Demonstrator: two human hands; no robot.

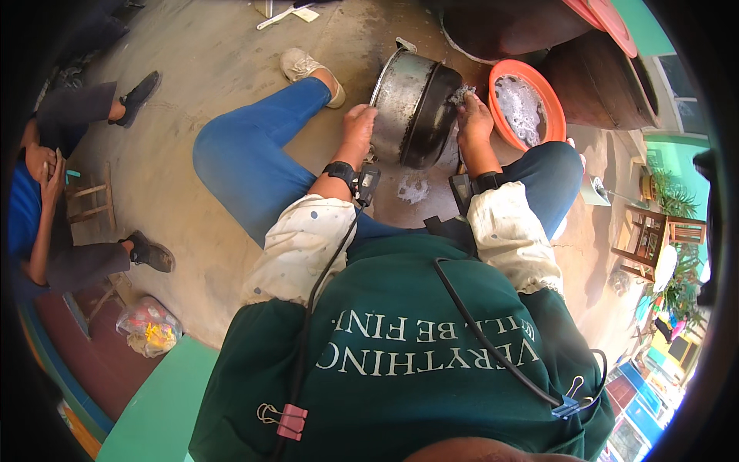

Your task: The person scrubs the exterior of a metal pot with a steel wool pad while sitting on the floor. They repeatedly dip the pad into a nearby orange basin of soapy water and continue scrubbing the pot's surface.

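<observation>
A large metal pot (403, 104) with a blackened base is tipped on its side above the wet floor, its rim towards the left. My left hand (359, 127) grips the pot at its rim. In my right hand (476, 118) is a grey scouring pad (462, 94), held at the pot's dark base. Just right of that hand stands an orange plastic basin (556, 110) with foamy water (519, 107) in it. The inside of the pot is turned away from view.
Big dark vats (600, 81) stand behind the basin. Foam lies on the floor (413, 187) below the pot. A brush (284, 17) rests on the floor at the top. Another person (75, 115) sits at the left, near a small wooden stool (92, 199) and a filled plastic bag (149, 327).
</observation>
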